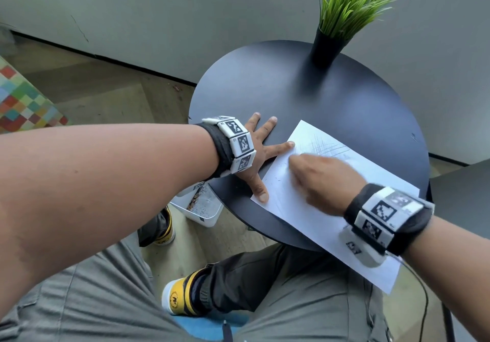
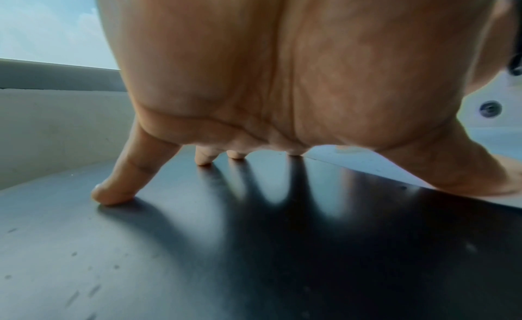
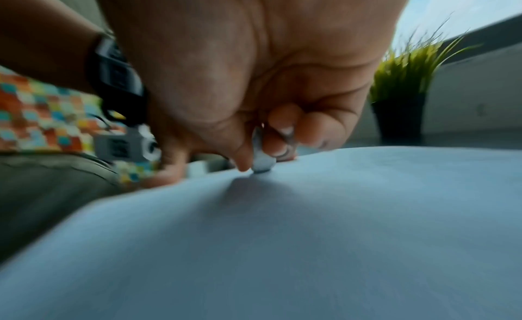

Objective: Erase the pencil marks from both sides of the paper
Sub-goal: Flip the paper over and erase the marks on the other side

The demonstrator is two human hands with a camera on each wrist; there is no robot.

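A white sheet of paper (image 1: 313, 204) lies on the round black table (image 1: 291, 92), its near corner hanging over the edge. Faint pencil scribbles (image 1: 322, 147) show near its far corner. My left hand (image 1: 258, 153) is spread flat, with the index fingertip and the thumb pressing the paper's left edge and the other fingers on the table. My right hand (image 1: 315, 176) is blurred over the sheet. In the right wrist view it pinches a small white eraser (image 3: 262, 160) whose tip touches the paper (image 3: 282, 235). The left wrist view shows my splayed fingers (image 2: 118, 186) on the dark tabletop (image 2: 254, 257).
A black pot with green grass (image 1: 327, 47) stands at the table's far side. A white bin (image 1: 201, 209) sits on the floor under the table's left edge. My knees and yellow shoes are below. A second dark surface (image 1: 461, 196) is at the right.
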